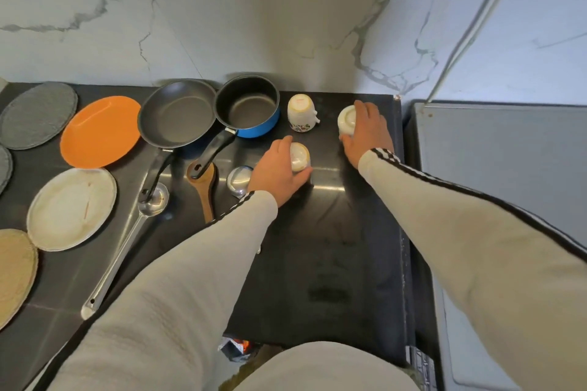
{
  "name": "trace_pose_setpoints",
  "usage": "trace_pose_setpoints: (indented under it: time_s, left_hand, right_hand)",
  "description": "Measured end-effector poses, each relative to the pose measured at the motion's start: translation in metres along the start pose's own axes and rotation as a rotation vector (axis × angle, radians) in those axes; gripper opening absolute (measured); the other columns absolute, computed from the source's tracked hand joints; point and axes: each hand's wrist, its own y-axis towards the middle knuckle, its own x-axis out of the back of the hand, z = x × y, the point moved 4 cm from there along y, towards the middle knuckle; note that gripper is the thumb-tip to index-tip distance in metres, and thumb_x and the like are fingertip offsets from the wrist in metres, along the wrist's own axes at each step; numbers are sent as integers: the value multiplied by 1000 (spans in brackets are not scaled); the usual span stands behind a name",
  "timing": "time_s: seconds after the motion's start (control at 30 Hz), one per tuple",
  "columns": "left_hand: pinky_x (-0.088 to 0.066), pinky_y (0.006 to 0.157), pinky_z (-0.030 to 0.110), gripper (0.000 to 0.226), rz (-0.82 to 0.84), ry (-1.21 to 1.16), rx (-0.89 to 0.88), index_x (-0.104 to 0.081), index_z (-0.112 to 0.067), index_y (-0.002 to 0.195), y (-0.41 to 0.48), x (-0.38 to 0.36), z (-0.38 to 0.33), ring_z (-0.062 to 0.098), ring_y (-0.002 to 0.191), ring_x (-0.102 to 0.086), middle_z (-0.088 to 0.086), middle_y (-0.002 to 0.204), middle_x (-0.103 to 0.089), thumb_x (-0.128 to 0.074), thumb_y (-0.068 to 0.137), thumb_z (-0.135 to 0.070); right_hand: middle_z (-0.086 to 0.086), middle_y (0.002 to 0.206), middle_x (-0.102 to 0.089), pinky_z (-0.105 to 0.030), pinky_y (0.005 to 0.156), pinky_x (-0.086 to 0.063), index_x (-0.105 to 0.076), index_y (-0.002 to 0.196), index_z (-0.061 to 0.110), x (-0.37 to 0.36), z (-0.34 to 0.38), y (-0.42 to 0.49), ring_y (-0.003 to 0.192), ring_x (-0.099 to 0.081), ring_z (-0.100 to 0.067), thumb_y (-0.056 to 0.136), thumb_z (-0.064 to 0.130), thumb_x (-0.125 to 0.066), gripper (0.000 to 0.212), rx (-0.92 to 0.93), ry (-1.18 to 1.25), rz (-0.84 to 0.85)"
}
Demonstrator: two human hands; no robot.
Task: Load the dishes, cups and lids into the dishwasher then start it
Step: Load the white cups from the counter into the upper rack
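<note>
Head view: what do the hands hold?
— Left hand (276, 170) wraps the first cup (300, 157), right hand (365, 130) the second cup (347, 117); both cups sit upturned on the counter (317, 232).
— Handling?
— Light, rigid ceramic, probably slick and breakable; grip round the walls.
— Count?
— Three cups: the floral cup (301, 114) stands between the hands, farther off. Two plates, an orange plate (100, 132) and a white plate (71, 208), lie left of the left hand.

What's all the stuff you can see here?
flowered cup: 1, white, back right
near cup: 1, white, left hand
far cup: 1, white, right hand
frying pan: 1, black, back
saucepan: 1, blue, beside pan
orange plate: 1, orange, left
white plate: 1, white, front left
grey mats: 2, grey, far left
tan mat: 1, tan, left edge
ladle: 1, steel, beside white plate
spatula: 1, wooden, middle
round steel item: 1, silver, by left wrist
left hand: 1, gripping near cup
right hand: 1, gripping far cup
</note>
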Motion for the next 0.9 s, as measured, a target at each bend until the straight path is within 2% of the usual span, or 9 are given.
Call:
trace_pose_setpoints:
  time_s: [0.2, 0.3, 0.4, 0.47, 0.6, 0.67, 0.83, 0.9]
  left_hand:
    - [-44, 107, 38, 76, -107, -126, -60, -29, -24, 148, -55, 8, -3, 19, 129, -47, -3, 145, -42, -69, 88, -48]
    - [-42, 110, 38, 76, -80, -173, -129, -30, -25, 147, -89, 1, -14, 19, 131, -47, -3, 146, -42, -70, 87, -46]
    - [-43, 109, 40, 73, -30, -171, -281, -34, -22, 145, -137, -17, -30, 20, 128, -48, -1, 144, -44, -71, 86, -45]
    - [-44, 107, 37, 70, -8, -141, -415, -37, -17, 143, -174, -33, -45, 21, 126, -48, 1, 141, -44, -70, 87, -42]
    - [-43, 104, 35, 67, 106, -113, -664, -39, -11, 142, -247, -71, -85, 21, 127, -44, 2, 141, -44, -68, 88, -38]
    - [-45, 102, 38, 65, 172, -83, -813, -40, -11, 141, -283, -91, -111, 23, 128, -43, 3, 141, -44, -68, 88, -36]
    - [-50, 94, 39, 66, 433, 26, -999, -38, -15, 140, -367, -153, -162, 25, 118, -51, 1, 140, -43, -65, 88, -45]
    - [-51, 93, 40, 67, 532, 98, -1041, -36, -18, 141, -393, -186, -171, 26, 117, -53, 1, 141, -42, -63, 88, -49]
  right_hand:
    - [1, 150, -36, -43, 101, -47, -30, 149, 21, 11, 9, -98, 132, -39, -23, 85, 32, -73, 77, 56, 139, -103]
    - [2, 146, -42, -39, 103, -46, -32, 146, 25, 23, 7, -158, 131, -44, -21, 82, 36, -77, 79, 40, 174, -190]
    - [2, 142, -44, -37, 100, -48, -34, 142, 26, 35, -8, -230, 127, -46, -21, 79, 36, -80, 79, -55, 200, -327]
    - [-1, 141, -44, -36, 100, -46, -39, 140, 21, 41, -24, -286, 126, -45, -23, 77, 35, -80, 76, -123, 208, -440]
    - [-7, 136, -47, -31, 95, -41, -46, 135, 11, 59, -69, -403, 123, -44, -27, 75, 30, -79, 71, -293, 158, -632]
    - [-9, 134, -47, -36, 94, -45, -46, 135, 10, 68, -97, -460, 122, -46, -30, 73, 29, -79, 72, -404, 105, -691]
    - [-11, 129, -50, -49, 82, -55, -45, 134, 11, 75, -160, -579, 117, -49, -32, 72, 29, -80, 74, -622, 31, -736]
    - [-11, 129, -51, -50, 85, -54, -45, 134, 10, 69, -181, -610, 117, -49, -33, 70, 27, -82, 76, -681, 52, -733]
